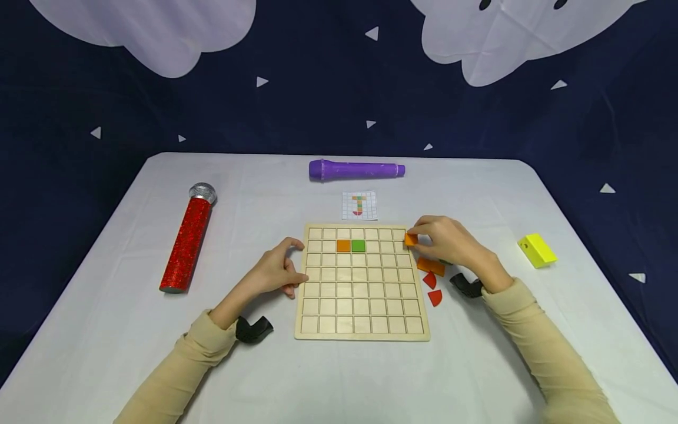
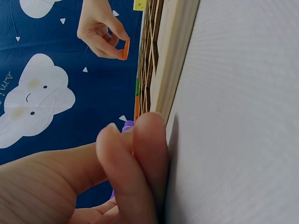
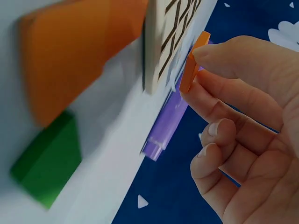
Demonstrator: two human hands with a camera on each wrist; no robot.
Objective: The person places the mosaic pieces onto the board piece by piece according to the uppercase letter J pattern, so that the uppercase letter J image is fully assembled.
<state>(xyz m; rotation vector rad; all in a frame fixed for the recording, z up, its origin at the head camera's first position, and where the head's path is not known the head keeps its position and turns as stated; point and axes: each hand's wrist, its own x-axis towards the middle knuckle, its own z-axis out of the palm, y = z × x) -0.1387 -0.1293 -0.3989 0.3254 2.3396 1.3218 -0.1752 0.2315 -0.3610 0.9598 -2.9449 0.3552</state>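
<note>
A wooden grid board [image 1: 365, 336] lies mid-table, with an orange square [image 1: 344, 246] and a green square [image 1: 358, 246] side by side in its second row from the top. My left hand [image 1: 275, 270] rests against the board's left edge, index finger and thumb spread along it. Between thumb and index finger, my right hand [image 1: 447, 238] pinches another orange square tile [image 3: 195, 63], held up over the board's upper right edge. Below that hand lie orange pieces [image 1: 431, 267], two red quarter-round pieces [image 1: 435, 298] and a green piece [image 3: 51, 163], partly hidden in the head view.
Behind the board lies a small pattern card [image 1: 359, 205] showing a coloured figure on a grid. Farther back is a purple microphone [image 1: 360, 171]. A red glittery microphone [image 1: 188, 244] lies at left, a yellow block [image 1: 537, 251] at right.
</note>
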